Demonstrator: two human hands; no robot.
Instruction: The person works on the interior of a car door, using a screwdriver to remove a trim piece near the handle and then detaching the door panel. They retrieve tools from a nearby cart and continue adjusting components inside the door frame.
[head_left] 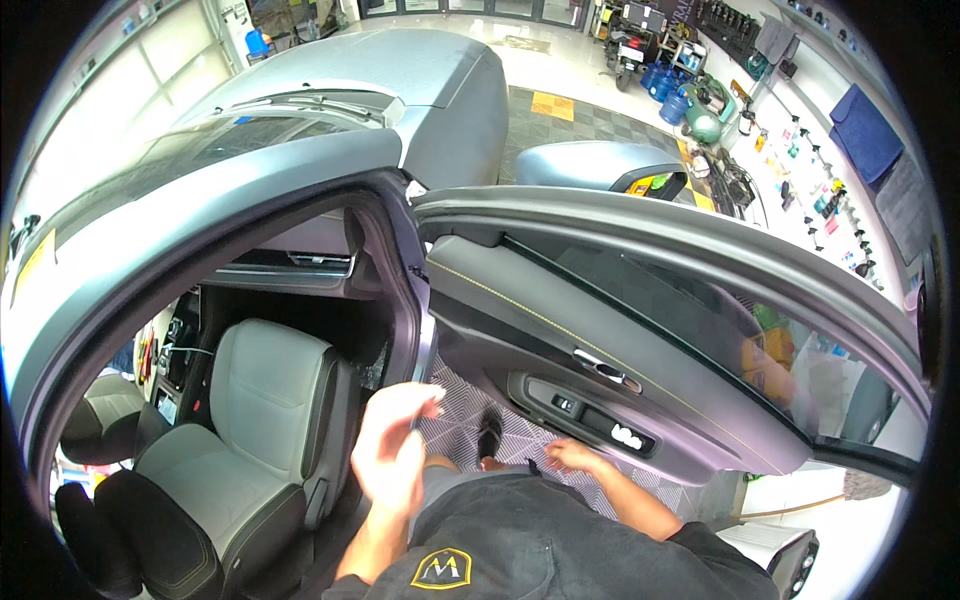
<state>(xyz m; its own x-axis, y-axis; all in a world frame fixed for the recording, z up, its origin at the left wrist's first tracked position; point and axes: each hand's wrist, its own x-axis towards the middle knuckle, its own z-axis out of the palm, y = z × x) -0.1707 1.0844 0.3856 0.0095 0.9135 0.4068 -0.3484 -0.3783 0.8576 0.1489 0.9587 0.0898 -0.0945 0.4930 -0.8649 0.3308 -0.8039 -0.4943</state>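
My left hand [388, 440] is raised beside the car's door pillar [424, 335]. Its fingers bend over toward the right, the thumb stands apart below them, and nothing shows in the grip. A pale spot at the fingertips is too small to make out. Low in front of my shirt, my right hand [570, 455] hangs near the armrest of the open car door [600, 390]. Its fingers are loosely apart, with nothing seen in them. The door panel has yellow stitching, a silver inner handle [607, 370] and a window switch [566, 404].
On the left, a grey car seat [265, 400] shows through the door opening. The door swings out across the right side, with the side mirror [600, 167] beyond it. Blue water jugs [672, 103], a green tank [705, 115] and wall-hung tools stand farther back.
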